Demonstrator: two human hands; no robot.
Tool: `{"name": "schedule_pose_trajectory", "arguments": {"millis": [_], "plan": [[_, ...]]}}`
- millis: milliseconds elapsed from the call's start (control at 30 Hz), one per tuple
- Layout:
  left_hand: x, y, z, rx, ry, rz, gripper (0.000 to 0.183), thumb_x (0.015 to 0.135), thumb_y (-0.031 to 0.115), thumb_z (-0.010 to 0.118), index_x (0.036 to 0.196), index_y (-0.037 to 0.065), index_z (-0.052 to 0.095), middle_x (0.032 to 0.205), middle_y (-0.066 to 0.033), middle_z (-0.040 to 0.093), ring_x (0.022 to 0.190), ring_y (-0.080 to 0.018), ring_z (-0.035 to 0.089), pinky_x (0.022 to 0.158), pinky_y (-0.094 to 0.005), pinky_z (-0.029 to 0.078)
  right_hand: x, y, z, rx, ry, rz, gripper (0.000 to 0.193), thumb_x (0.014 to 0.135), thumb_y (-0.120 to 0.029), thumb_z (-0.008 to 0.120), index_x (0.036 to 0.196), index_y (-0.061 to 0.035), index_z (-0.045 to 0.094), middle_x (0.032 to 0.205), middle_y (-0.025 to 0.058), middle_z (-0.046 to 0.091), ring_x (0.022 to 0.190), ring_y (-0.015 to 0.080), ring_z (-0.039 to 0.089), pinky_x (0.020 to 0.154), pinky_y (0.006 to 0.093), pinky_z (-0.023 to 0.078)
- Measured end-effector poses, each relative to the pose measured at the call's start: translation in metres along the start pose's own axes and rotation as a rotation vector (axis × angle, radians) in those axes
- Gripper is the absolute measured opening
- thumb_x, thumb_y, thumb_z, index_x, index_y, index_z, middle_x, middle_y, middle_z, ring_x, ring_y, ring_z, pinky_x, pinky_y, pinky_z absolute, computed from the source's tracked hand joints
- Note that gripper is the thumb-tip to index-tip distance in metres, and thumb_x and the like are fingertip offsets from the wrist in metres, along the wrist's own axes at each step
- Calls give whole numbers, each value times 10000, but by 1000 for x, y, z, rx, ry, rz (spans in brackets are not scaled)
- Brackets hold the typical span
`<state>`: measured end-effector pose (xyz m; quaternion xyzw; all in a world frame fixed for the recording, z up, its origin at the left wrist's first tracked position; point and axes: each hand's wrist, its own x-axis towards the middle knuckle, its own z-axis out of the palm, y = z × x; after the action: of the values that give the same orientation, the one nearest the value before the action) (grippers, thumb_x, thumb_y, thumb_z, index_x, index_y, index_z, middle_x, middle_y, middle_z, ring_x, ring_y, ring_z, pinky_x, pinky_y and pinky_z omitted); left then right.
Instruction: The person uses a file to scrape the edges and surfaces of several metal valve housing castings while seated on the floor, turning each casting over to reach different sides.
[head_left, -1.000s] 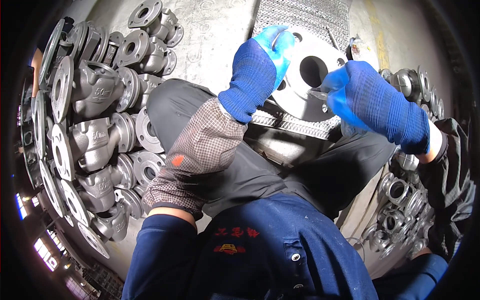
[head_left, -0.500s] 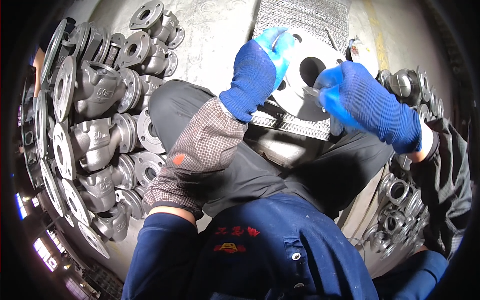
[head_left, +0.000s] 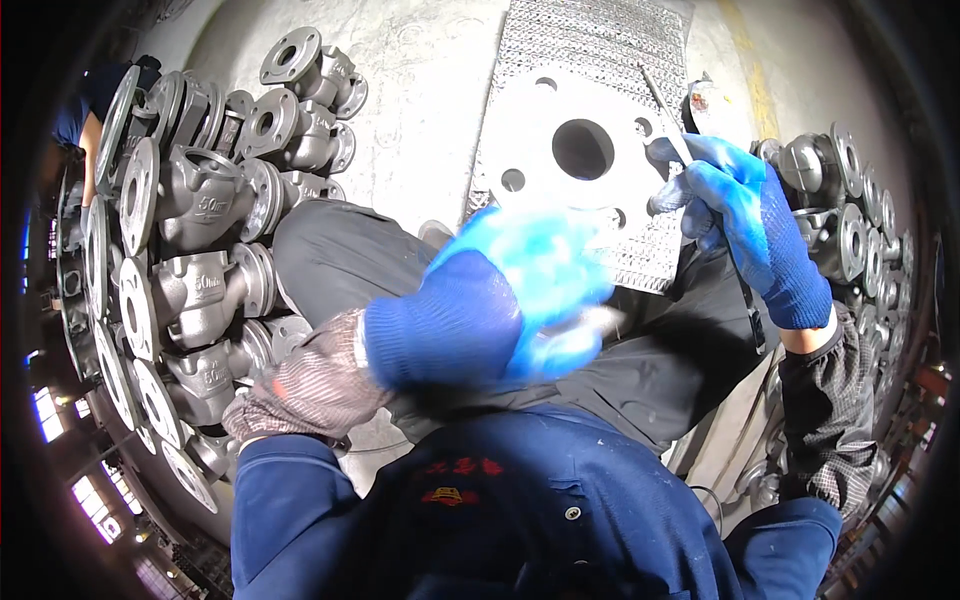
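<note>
In my right hand [head_left: 735,205] a thin metal rod [head_left: 662,105] is gripped, its bright tip pointing up and away and its dark lower end reaching toward my knee. The blue-gloved fingers are closed around it beside the right edge of a pale metal flange [head_left: 515,135]. This flange has a large round centre hole and smaller bolt holes, and it rests on a ridged metal block [head_left: 600,30]. My left hand [head_left: 510,285], in a blue glove, is over my lap at the near side of the flange. Motion smears its fingers, so their grip is unclear.
Grey flanged valve bodies [head_left: 200,200] stand stacked along the left. More castings [head_left: 850,240] line the right side. A small pale round object [head_left: 712,105] lies beyond my right hand. At the far left another person's arm [head_left: 90,150] shows.
My left hand has left the flange's left edge and come down toward my lap. My right hand has turned, showing the rod. The flange now lies farther left and is less covered.
</note>
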<state>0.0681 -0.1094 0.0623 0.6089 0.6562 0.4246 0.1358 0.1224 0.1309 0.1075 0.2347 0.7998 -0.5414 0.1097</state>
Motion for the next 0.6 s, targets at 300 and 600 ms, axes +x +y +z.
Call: {"name": "schedule_pose_trajectory", "arguments": {"millis": [300,600], "plan": [[-3,9,-11,-40,7,27,218,796,176,678,971,46,684,1010,-135,678,940,-320,651,841,-436,512,2,6,6,-34,-33,-79,392,930,-200,455,1248,3,558,832,54,672,639,72,566,559,188,454],[12,-96,-16,-89,677,-528,412,902,289,617,1203,8,597,1041,-190,663,964,-261,652,816,-332,523,-10,-5,19,-776,-58,-769,391,814,9,614,1178,-131,644,706,126,625,572,202,615,537,306,490]]}}
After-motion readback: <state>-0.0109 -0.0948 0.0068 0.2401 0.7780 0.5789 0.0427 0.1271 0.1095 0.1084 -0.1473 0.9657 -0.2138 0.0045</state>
